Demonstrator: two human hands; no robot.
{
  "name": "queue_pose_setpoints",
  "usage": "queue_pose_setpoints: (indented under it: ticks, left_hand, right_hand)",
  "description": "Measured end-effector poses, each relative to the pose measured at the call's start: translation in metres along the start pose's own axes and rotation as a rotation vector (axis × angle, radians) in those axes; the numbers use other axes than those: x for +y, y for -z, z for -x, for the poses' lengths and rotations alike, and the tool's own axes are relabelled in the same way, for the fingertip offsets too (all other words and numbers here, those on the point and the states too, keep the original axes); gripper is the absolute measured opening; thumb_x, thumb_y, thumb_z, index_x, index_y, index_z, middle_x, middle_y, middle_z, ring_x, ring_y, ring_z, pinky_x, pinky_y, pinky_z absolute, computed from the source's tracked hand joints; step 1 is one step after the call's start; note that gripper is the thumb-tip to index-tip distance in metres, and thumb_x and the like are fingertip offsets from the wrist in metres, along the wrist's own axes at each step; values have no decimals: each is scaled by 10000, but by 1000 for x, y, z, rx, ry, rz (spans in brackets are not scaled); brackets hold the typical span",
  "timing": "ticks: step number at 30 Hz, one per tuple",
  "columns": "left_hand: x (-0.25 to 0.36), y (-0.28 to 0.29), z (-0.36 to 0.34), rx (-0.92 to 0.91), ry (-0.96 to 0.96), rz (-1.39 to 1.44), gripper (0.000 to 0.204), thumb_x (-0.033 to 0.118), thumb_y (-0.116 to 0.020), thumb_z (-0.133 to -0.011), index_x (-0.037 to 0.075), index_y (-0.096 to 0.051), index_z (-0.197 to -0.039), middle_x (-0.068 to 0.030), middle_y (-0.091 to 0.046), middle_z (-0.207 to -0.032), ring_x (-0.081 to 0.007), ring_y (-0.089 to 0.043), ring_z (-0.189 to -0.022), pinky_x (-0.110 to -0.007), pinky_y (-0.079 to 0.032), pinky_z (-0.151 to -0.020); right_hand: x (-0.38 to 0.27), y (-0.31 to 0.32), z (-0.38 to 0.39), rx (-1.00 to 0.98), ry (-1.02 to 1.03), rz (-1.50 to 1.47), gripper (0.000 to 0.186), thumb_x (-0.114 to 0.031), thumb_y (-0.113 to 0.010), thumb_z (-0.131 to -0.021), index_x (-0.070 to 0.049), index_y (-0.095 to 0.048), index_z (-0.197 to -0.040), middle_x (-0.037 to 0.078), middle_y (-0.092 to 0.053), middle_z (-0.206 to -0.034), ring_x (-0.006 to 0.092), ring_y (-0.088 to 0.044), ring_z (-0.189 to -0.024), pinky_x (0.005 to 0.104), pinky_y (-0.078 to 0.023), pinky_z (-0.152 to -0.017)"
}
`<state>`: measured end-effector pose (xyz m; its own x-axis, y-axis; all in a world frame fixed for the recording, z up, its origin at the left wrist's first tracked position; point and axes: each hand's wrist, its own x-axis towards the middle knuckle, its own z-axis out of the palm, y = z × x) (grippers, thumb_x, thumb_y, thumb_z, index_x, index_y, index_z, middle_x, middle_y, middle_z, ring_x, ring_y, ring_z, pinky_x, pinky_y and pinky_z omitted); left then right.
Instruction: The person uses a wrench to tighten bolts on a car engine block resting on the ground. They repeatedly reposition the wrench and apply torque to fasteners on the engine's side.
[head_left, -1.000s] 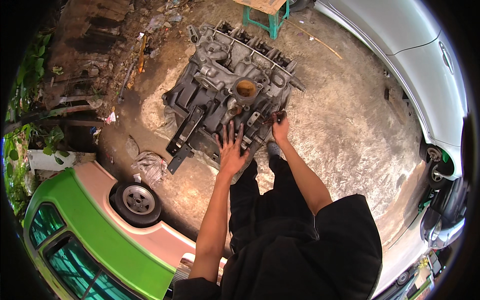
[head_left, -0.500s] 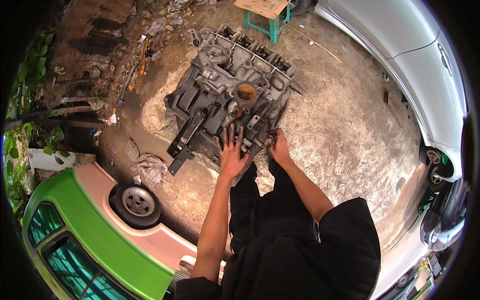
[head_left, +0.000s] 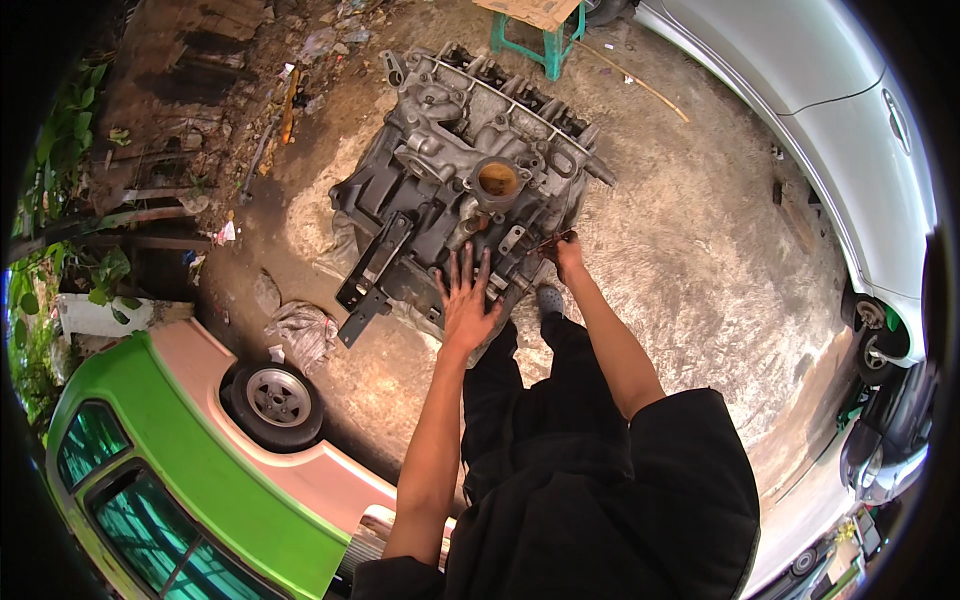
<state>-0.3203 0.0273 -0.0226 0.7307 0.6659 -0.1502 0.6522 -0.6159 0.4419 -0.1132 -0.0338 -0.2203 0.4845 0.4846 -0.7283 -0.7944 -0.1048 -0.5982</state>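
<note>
An engine (head_left: pixel 455 190) is sitting on the ground just in front of the person's feet, leaning slightly askew to the view. Judging by its bulk of cast metal, it is probably going to be very heavy and stiff, and any oily film would be making it slippery. The thick block edges are looking like the safest hold; the long black bracket (head_left: pixel 385 262) is jutting out at the left and seeming a poorer one.

The left hand (head_left: pixel 468 308) is resting flat on the near side, its darkened fingers spreading open and gripping nothing. The right hand (head_left: pixel 568 258) is keeping its fingers curled at the near right corner, seemingly around something thin and dark; I cannot tell what, or how tightly.

The castings are showing dull, grainy grey, with rounded pipes curving toward a round opening (head_left: pixel 497 179) that is showing tan inside. A straight rod (head_left: pixel 505 102) is running along the far edge.

Farther out, rough concrete (head_left: pixel 690 270) is spreading to the right, and a crumpled plastic bag (head_left: pixel 303 335) is lying at the left. A green stool (head_left: pixel 552 55) is standing beyond, while a smooth silver car (head_left: pixel 840 110) and a glossy green-and-pink car (head_left: pixel 215 455) are flanking everything.
</note>
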Motion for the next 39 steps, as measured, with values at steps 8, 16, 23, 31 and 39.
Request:
queue_pose_setpoints:
  ticks: [8, 16, 23, 31, 39]
  left_hand:
    - [1, 1, -1, 0, 1, -21, 1025, 210, -740, -759, 255, -141, -1589, -84, -58, -1657, -342, -17, -1520, -604, -1, -1184]
    - [-2, -1, 0, 9, -18, -11, 1023, 205, -739, -768, 244, -132, -1590, -93, -52, -1657, -345, -16, -1519, -609, 1, -1180]
    - [-2, -2, -1, -16, -13, -12, 998, 210, -732, -794, 245, -131, -1590, -96, -50, -1656, -346, -14, -1519, -616, -3, -1176]
    - [-2, 0, -2, -40, 3, -27, 982, 256, -728, -808, 234, -134, -1590, -105, -54, -1655, -363, -18, -1516, -619, -8, -1172]
    - [-3, 0, -2, -73, 5, -53, 987, 306, -716, -817, 209, -113, -1593, -118, -27, -1656, -379, -10, -1513, -608, 14, -1172]
  right_hand:
    - [-4, 3, -16, -18, -42, 56, 243, -102, -501, -967, 21, -408, -1156, 197, -636, -798, 323, -667, -610, 414, -557, -512]
    - [-14, 8, -34, -125, -123, 71, 260, -78, -506, -941, 25, -425, -1165, 213, -640, -810, 326, -667, -615, 421, -579, -545]
    - [-28, -6, -14, -62, 14, 105, 220, -69, -553, -927, 24, -483, -1115, 197, -643, -842, 323, -669, -673, 423, -566, -581]
    - [-5, -22, 90, 0, 737, 860, 230, -28, -584, -913, 40, -505, -1118, 244, -614, -1007, 410, -632, -907, 421, -507, -771]
    - [1, -9, 124, -108, 804, 1093, 440, 61, -544, -827, 32, -451, -1256, 295, -503, -1229, 490, -531, -1079, 507, -466, -913]
